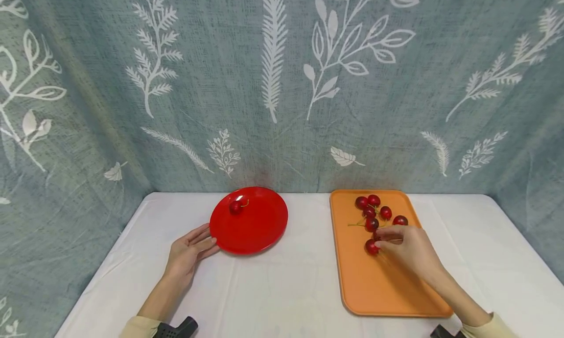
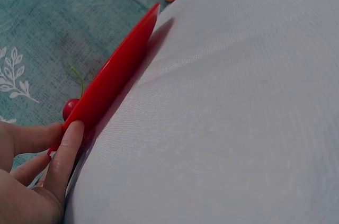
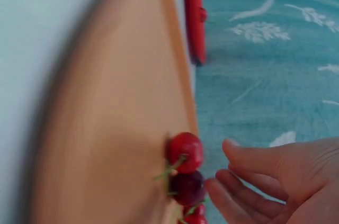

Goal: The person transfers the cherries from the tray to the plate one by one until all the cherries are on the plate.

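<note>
At the left, a red plate [image 1: 260,232] carries one cherry [image 1: 235,207] with a green stem. My left hand [image 1: 187,252] pinches the plate's near-left rim between thumb and fingers; the left wrist view shows digits on both sides of the rim [image 2: 114,78]. Over the orange tray [image 1: 367,289], my right hand [image 1: 410,250] reaches down to the cherries. Its thumb and fingers stand apart beside a bright red cherry [image 3: 186,151] and a darker cherry [image 3: 187,188], with nothing seen between them. Several more cherries [image 1: 372,224] lie at the tray's far end.
A white cloth [image 1: 304,279] covers the table between plate and tray. Behind the table hangs a blue-green curtain [image 1: 246,147] with white leaf patterns, close to the far edges of plate and tray. The tray has a low raised rim [image 1: 338,259].
</note>
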`<act>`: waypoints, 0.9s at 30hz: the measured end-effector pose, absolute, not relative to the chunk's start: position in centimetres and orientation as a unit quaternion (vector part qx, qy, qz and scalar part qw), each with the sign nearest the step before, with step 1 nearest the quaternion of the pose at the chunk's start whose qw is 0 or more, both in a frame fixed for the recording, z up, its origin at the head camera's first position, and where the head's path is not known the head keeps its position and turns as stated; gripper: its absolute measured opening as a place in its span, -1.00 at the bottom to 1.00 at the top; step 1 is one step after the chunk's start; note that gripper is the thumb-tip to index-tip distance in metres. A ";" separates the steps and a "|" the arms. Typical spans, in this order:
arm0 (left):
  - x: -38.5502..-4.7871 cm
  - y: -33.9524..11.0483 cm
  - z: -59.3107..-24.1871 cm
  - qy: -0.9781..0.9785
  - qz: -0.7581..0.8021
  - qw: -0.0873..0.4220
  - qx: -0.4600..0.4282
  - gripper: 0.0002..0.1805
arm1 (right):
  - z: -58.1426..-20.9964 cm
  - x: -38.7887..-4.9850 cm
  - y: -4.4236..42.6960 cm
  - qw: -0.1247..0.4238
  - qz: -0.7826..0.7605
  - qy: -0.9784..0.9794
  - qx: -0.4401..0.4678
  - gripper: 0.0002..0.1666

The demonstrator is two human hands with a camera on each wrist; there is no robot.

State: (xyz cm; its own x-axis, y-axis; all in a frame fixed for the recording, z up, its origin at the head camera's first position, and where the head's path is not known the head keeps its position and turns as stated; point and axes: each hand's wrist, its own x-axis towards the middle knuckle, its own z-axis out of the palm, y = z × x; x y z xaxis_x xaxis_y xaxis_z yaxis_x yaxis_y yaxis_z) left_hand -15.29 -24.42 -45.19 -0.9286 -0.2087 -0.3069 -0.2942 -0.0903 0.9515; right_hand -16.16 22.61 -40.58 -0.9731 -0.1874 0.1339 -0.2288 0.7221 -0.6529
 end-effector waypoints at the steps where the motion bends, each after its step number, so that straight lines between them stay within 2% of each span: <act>1: -15.3 -24.4 -45.2 0.673 0.715 0.030 -0.186 -0.35 | -40.9 -15.9 22.7 0.032 0.349 -0.931 0.108 -0.73; 12: -15.1 -24.7 -44.9 0.673 0.716 0.032 -0.182 -0.35 | -42.6 -14.3 22.8 0.023 0.310 -0.948 0.072 -0.78; 27: -15.2 -24.6 -45.1 0.680 0.710 0.025 -0.183 -0.35 | -43.0 -14.5 23.2 0.015 0.299 -0.951 0.072 -0.92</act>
